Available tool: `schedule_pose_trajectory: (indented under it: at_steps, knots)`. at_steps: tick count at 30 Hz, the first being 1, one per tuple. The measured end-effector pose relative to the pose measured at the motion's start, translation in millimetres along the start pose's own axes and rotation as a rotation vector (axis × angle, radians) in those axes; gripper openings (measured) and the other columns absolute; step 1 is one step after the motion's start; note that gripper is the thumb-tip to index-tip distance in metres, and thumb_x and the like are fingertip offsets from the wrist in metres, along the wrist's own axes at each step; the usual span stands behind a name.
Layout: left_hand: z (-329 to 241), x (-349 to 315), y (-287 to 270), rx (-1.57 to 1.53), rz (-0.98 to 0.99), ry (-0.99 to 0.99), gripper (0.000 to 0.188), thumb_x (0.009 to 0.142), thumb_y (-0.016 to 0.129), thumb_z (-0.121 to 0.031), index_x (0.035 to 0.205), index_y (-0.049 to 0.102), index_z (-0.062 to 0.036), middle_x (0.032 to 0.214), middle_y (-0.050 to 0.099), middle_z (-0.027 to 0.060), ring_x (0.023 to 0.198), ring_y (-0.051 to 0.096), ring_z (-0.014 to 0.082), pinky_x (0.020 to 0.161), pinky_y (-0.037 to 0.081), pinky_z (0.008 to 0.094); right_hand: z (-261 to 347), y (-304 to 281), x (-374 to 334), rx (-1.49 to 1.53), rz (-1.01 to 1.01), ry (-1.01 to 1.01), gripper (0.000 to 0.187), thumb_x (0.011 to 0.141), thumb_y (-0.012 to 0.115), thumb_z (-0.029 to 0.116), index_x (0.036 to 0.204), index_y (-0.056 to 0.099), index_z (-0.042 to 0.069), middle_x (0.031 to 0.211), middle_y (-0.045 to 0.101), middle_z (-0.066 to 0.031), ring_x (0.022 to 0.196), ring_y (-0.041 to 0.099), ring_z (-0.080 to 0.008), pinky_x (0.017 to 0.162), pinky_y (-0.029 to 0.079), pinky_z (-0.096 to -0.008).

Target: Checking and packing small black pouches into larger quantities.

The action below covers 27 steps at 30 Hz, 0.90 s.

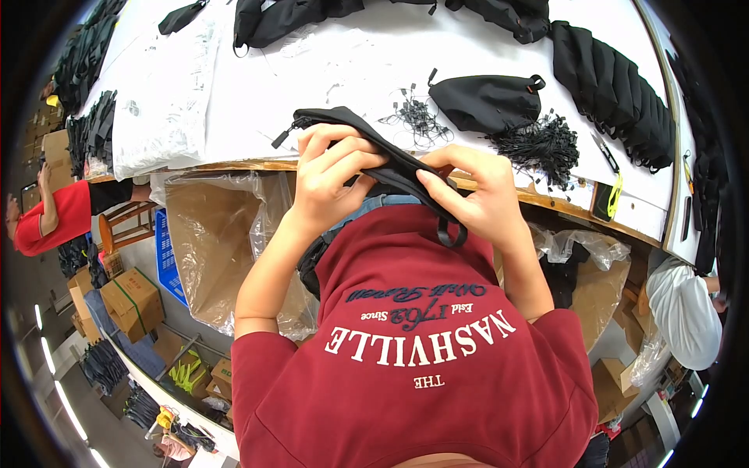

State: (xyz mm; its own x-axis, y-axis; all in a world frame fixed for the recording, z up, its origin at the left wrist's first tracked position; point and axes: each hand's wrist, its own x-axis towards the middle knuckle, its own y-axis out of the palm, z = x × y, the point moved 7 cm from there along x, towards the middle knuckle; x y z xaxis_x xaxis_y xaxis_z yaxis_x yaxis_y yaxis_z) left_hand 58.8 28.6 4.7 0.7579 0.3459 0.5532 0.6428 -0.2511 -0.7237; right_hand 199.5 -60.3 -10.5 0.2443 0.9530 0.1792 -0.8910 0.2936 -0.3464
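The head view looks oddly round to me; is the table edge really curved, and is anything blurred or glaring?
Head view: fisheye bends the table edge and leaves black corners; the white tabletop looks bright, slightly washed out; both hands and the black pouch are sharp.

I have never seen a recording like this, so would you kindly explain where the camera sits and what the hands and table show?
There is no machine: a person wears a wide fisheye camera on the head, looking down, so straight edges bend. The left hand and right hand both grip one black fabric pouch above the person's red shirt. Ahead is a white table with another black pouch, a heap of small black tag cords and a row of stacked black pouches. Cardboard boxes lined with plastic stand below the table's edge.
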Motion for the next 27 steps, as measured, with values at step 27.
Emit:
schedule_pose_trajectory:
  at_steps: [27]
  knots:
    - [35.4,-88.4,30.1,-0.831,0.888,-0.826,0.040,0.096,0.056,-0.023,0.126,0.050,0.0025,0.098,0.063,0.0049,0.090,0.051,0.0086,0.082,0.043,0.0245,-71.5,27.6,-54.0,0.125,0.741,0.279,0.053,0.086,0.064,0.044,0.113,0.063,-0.002,0.104,0.062,-0.0166,0.098,0.059,-0.0285,0.085,0.046,-0.0358]
